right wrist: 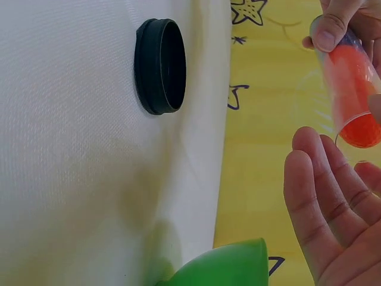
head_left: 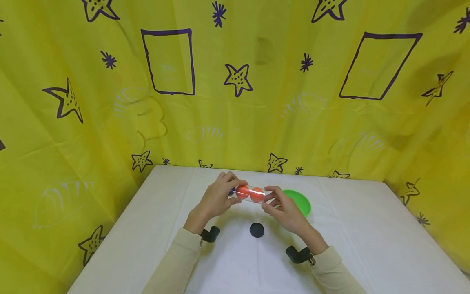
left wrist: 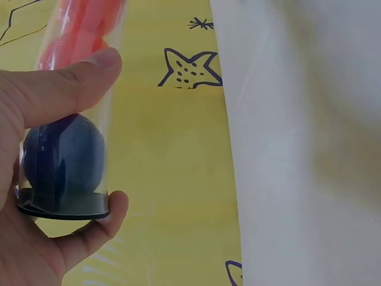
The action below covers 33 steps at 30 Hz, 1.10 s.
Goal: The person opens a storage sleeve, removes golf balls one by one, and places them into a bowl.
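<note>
My left hand (head_left: 216, 198) grips a clear plastic tube (left wrist: 101, 101) that lies nearly level above the table in the head view. Inside it, a dark blue ball (left wrist: 65, 158) sits by the dark base, with one orange-red ball (head_left: 242, 192) and another orange-red ball (head_left: 257, 195) toward the uncapped end. The left thumb crosses the tube's side. At that uncapped end is my right hand (head_left: 288, 210), its fingers loosely extended around the rim and its palm without any object. A round black cap (head_left: 257, 230) lies on the table below the tube.
A green dish (head_left: 301, 203) stands on the white-covered table (head_left: 360, 237), just beyond the right hand and partly hidden by it. Behind the table's far edge hangs a yellow curtain (head_left: 213, 110) with drawn stars. Each wrist wears a black camera mount.
</note>
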Tool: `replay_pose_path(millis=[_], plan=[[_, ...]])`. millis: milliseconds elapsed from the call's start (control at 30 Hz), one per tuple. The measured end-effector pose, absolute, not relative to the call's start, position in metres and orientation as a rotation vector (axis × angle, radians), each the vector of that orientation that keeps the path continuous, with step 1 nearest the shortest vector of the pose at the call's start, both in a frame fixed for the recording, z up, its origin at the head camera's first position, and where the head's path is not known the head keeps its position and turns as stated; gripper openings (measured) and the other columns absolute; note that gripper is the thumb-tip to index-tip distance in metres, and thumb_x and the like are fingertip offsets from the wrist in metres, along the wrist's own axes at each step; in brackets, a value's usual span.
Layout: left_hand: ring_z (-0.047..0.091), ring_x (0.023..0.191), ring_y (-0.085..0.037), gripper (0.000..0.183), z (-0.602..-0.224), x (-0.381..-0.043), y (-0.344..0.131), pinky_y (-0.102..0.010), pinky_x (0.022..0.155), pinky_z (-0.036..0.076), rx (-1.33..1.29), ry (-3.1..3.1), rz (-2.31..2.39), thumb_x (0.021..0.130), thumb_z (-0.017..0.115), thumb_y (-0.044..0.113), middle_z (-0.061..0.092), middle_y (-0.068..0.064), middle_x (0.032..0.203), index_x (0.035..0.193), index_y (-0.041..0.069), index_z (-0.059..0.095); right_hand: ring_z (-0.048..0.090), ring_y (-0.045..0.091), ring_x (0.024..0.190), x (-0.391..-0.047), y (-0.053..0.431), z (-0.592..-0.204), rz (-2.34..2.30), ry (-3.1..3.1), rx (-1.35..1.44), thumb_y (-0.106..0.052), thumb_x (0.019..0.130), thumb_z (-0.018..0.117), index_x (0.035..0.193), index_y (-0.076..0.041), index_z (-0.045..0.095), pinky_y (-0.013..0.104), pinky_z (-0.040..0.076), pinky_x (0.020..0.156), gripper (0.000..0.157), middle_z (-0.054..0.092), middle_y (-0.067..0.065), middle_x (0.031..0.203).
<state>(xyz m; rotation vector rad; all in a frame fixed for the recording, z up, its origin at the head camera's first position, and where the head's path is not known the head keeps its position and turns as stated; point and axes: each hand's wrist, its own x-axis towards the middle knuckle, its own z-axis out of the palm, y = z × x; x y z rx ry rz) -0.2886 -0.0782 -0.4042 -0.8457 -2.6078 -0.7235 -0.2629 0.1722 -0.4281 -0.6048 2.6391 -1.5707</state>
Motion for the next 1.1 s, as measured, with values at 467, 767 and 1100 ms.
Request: replay_pose_path(millis=[467,767,1100], plan=[[0.05,0.112,-0.021,0.048,-0.404,-0.289,-0.077,-0.038,0.093,0.054,-0.852,-2.608,-0.768,0.083,0.086,0.015,0.062,-0.003,0.119,0.127,0.023,0.07,0.067,0.02,0.094,-0.265,0.179,-0.432,-1.498,2.738,-0.632,-0.017,0.097,0.071,0.14,-0.007,0.05,0.021,0.056,0.078,0.049,0.069,0.015,0.116],[0.049,0.111,-0.019,0.048,-0.405,-0.292,-0.077,-0.036,0.091,0.053,-0.864,-2.607,-0.783,0.083,0.086,0.016,0.061,-0.002,0.119,0.128,0.024,0.07,0.063,0.02,0.094,-0.267,0.182,-0.431,-1.433,2.868,-0.594,-0.024,0.093,0.077,0.138,-0.01,0.058,0.023,0.055,0.079,0.051,0.068,0.01,0.112],[0.049,0.112,-0.019,0.048,-0.407,-0.292,-0.078,-0.035,0.091,0.053,-0.85,-2.628,-0.781,0.084,0.085,0.018,0.06,-0.002,0.119,0.128,0.026,0.069,0.064,0.019,0.091,-0.269,0.182,-0.429,-1.441,2.883,-0.598,-0.018,0.092,0.078,0.134,-0.009,0.058,0.025,0.056,0.077,0.048,0.069,0.011,0.109]])
